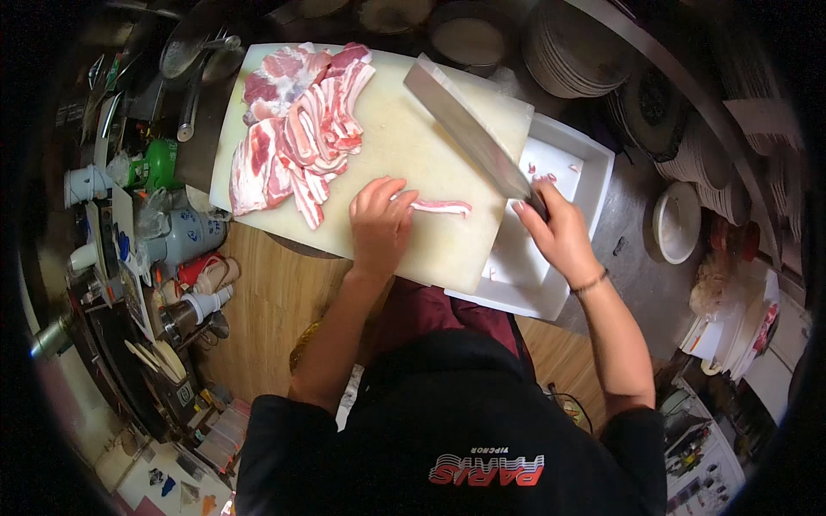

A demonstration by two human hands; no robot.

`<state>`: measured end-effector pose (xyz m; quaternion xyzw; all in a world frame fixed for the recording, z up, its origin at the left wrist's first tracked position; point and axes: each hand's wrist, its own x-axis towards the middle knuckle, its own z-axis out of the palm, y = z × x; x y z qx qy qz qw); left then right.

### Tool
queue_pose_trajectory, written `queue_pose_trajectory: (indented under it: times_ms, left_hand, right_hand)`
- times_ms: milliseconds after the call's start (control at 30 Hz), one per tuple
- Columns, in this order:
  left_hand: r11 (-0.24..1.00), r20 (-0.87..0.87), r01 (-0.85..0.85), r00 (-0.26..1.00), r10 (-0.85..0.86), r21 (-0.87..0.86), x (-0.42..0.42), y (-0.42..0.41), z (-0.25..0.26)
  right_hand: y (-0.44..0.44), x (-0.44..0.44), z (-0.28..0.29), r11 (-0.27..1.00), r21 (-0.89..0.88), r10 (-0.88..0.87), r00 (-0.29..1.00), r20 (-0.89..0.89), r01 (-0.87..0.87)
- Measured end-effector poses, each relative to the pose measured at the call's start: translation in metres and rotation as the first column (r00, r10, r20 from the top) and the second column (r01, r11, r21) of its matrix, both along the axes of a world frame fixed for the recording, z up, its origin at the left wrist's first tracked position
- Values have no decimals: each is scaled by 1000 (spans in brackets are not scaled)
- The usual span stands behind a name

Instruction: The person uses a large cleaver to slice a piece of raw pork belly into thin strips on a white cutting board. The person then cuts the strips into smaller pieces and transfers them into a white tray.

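My left hand [381, 222] rests on a white plastic cutting board [445, 258], its fingertips on one end of a thin strip of raw pork belly [442, 206]. In my right hand [560, 233] is the handle of a wide-bladed cleaver [461, 126], its blade slanting up and left over the board's right part. Strips of pork belly [322, 129] lie heaped on the board's left part, beside a larger piece of raw meat [277, 77] and a fatty slab [255, 168]. Under the board's right edge sits a white plastic tray [597, 161] with small bits of meat [544, 178] in it.
Stacked plates [574, 51] and a pan [468, 42] stand along the far side. A white bowl [676, 222] is on the metal counter to the right. Ladles [187, 97] lie left of the board, with a green gas cylinder [161, 164] beyond.
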<state>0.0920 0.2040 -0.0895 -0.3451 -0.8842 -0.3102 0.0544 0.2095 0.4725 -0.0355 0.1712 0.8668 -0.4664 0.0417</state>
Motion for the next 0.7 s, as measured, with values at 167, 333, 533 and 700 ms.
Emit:
queue_pose_trajectory:
  times_ms: [167,333,533,700]
  left_hand:
    - [995,99,79,992,-73,-57,-7,-9,7]
    - [996,323,77,943,-85,35,5,9,32]
    - [886,588,44,732,-344,462,24,35,105]
    - [951,724,-54,662,-194,305,3,1,58]
  right_hand:
    - [8,1,-34,440,-771,-202,887,414,460]
    - [14,41,-45,372,-739,-311,825,471,562]
    - [-13,100,-18,664,-522,-476,841,257,535]
    - [-43,139,7,676,-544,-458,862,220,498]
